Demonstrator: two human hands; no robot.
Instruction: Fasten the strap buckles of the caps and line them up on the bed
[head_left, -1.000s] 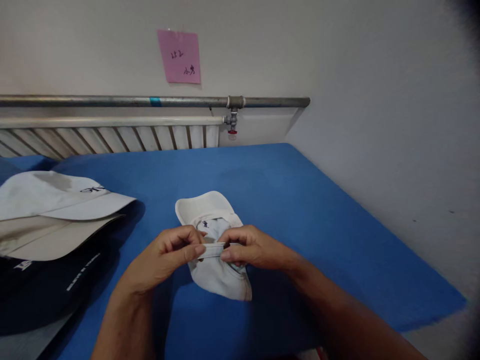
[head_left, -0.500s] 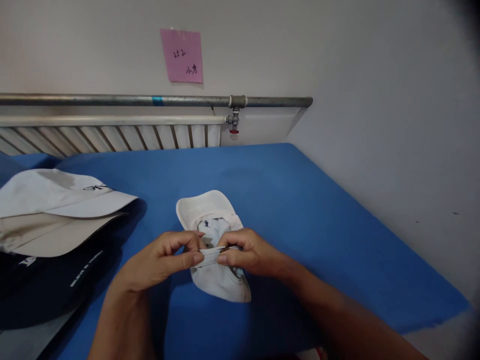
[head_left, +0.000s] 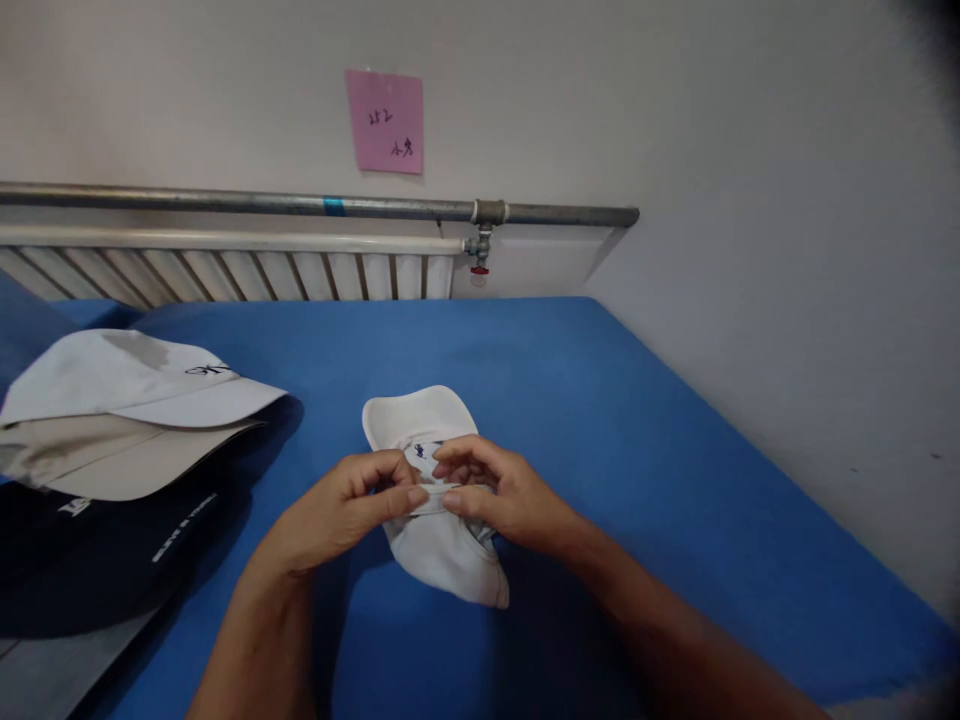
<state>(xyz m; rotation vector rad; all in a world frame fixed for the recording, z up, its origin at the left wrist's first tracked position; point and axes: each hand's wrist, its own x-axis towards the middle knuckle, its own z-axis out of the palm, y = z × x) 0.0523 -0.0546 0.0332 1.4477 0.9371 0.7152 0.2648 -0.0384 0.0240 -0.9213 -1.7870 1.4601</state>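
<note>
A small white cap (head_left: 442, 545) with a dark logo lies on the blue table cover (head_left: 600, 420), its brim pointing away from me. My left hand (head_left: 349, 505) and my right hand (head_left: 495, 490) meet over the cap's back. Both pinch its narrow white strap (head_left: 433, 497) between thumb and fingers. The fingertips of the two hands nearly touch. The strap's ends are hidden under my fingers.
A stack of caps (head_left: 112, 400) lies at the left, white and beige ones on top of a dark one (head_left: 112, 560). A radiator (head_left: 247, 265) and metal pipe (head_left: 300, 205) run along the back wall. A pink note (head_left: 385, 121) is stuck above. A wall stands at right.
My hands have drawn closer together on the strap and shifted slightly up over the cap. The view has drifted a little to the left and down.
</note>
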